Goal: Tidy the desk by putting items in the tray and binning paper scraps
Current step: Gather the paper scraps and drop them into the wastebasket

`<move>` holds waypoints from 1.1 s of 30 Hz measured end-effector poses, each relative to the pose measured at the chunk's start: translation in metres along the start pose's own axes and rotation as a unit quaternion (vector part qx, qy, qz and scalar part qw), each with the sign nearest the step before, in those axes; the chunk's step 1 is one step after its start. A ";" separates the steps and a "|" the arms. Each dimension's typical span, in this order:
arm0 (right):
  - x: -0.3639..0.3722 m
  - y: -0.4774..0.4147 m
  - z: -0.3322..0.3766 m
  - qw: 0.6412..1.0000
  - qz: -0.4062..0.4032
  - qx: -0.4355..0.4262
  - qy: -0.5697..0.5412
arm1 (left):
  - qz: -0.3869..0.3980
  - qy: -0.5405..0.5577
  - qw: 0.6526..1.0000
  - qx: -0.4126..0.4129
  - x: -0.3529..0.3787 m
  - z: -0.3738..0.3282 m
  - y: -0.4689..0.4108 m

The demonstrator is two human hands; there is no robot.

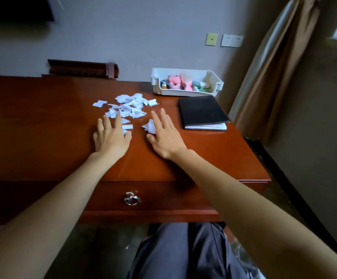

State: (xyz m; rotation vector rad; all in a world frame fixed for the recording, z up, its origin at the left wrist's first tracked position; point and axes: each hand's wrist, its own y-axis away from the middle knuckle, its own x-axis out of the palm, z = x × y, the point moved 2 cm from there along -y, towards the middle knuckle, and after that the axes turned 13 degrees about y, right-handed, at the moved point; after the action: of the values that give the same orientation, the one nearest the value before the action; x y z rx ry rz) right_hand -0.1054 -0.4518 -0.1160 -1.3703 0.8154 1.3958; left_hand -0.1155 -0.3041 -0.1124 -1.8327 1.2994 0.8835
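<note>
Several white paper scraps (127,106) lie scattered on the red-brown desk (42,121). My left hand (110,135) lies flat on the desk at the near left edge of the scraps, fingers straight. My right hand (164,134) lies flat at their near right edge, with a few scraps (150,125) against its index finger. Both hands hold nothing. A white plastic tray (216,85) stands at the back right of the desk with small plush toys (180,82) inside.
A black notebook (202,111) lies on the desk right of my right hand, in front of the tray. A drawer with a metal ring pull (131,198) is under the desk front. A curtain (268,67) hangs at the right. A dark wooden rack (83,68) sits behind the desk.
</note>
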 end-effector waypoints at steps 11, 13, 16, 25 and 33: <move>0.015 -0.090 -0.004 0.994 0.055 -0.065 0.064 | 0.079 -0.016 0.996 0.025 0.012 0.011 -0.076; 0.018 -0.100 -0.002 0.992 0.074 -0.079 0.070 | 0.093 -0.012 0.995 0.015 0.014 0.011 -0.080; 0.018 -0.105 -0.002 0.990 0.097 -0.086 0.052 | 0.088 -0.014 0.996 0.019 0.015 0.011 -0.082; 0.007 -0.047 -0.018 0.996 0.037 -0.068 0.032 | 0.042 -0.035 0.997 0.062 0.011 0.004 -0.046; -0.002 -0.008 -0.023 0.998 -0.006 -0.051 0.031 | -0.026 -0.079 0.988 0.128 0.005 -0.007 0.001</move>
State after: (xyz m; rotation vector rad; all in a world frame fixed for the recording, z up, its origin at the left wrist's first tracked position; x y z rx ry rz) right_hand -0.0904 -0.4707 -0.1162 -1.5003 0.7827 1.4077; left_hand -0.1137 -0.3127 -0.1133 -1.5588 1.1994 0.7775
